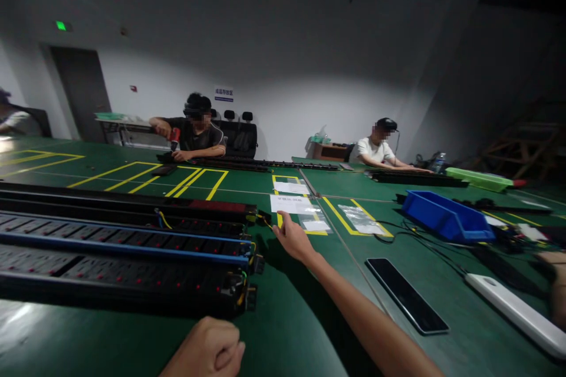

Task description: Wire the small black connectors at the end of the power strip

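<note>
Several long black power strips point(145, 278) with rows of sockets and red dots lie side by side at the left, their wired ends facing the middle. My right hand point(292, 237) reaches to the far strip's end, its thumb and forefinger closed on a thin yellow wire point(265, 221) coming from there. Nearer, green and yellow wires show at the open ends of the other strips. My left hand point(206, 349) is a closed fist at the bottom, in front of the nearest strip. Nothing sticks out of it.
Right of my forearm lie a black phone point(407, 294) and a white power bank point(515, 312) with cables. Farther back are a blue bin point(446, 218), paper labels point(292, 204) and plastic bags point(360, 220). Two people sit across the green table; one holds a red drill point(175, 136).
</note>
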Available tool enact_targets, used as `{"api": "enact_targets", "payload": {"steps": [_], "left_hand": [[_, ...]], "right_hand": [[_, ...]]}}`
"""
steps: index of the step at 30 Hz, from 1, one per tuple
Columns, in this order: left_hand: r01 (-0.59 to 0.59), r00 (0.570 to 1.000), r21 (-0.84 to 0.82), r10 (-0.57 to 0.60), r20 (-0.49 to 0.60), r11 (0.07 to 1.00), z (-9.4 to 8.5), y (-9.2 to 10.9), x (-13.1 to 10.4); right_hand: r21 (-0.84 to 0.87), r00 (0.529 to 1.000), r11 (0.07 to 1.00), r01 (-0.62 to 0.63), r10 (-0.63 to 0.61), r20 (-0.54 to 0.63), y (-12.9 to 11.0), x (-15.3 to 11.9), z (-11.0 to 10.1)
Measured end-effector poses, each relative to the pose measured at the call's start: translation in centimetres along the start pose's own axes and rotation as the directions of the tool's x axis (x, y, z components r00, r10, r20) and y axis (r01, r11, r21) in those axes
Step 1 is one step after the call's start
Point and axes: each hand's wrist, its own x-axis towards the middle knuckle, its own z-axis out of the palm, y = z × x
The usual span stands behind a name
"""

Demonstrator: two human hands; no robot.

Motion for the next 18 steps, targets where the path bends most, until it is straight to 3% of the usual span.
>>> {"api": "enact_targets", "payload": {"steps": [7, 11, 18], "left_hand": [[-0.113, 0.989, 0.261, 0.133, -0.060, 0.959, -0.3, 1.2, 1.0], [-0.115, 0.985, 0.320, 0.150, -0.088, 0.940, 0.2, 1.1, 0.9], [-0.071, 0.987, 0.378, 0.121, -0.109, 0.923, 1.0, 0.4, 0.5]], "right_hand": [[-0.084, 0.996, 0.996, 0.032, -0.024, 0.087, -1.6, -2.8, -1.6], [-0.045, 0.986, 0.995, 0.089, -0.081, 0.147, -1.8, -4.1, -1.1], [-0.151, 0.980, 0.982, 0.115, -0.087, 0.180, -2.5, -5.3, 0.0]]}}
